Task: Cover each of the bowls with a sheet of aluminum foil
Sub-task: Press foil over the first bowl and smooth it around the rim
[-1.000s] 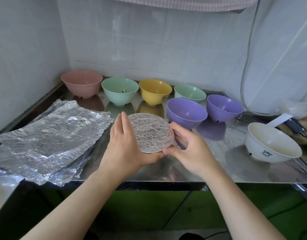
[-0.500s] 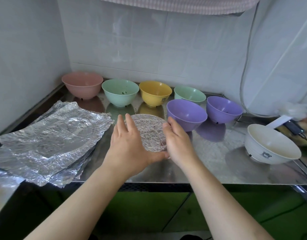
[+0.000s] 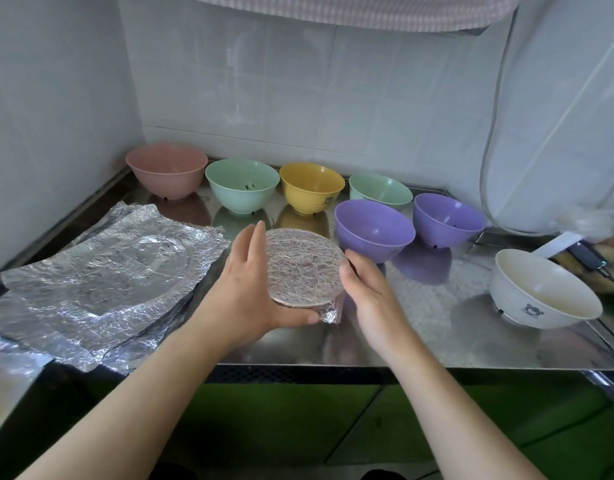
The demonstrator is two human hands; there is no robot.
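Currently your left hand (image 3: 243, 289) cups the foil-covered bowl (image 3: 303, 268) from its left side, fingers straight up along the rim, thumb curled under the near edge. Your right hand (image 3: 364, 289) grips the bowl's right side, thumb on the rim. Left of your left hand: stack of foil sheets (image 3: 101, 278). Beyond your right hand: two purple bowls (image 3: 374, 230). Far right: white bowl (image 3: 544, 292), uncovered.
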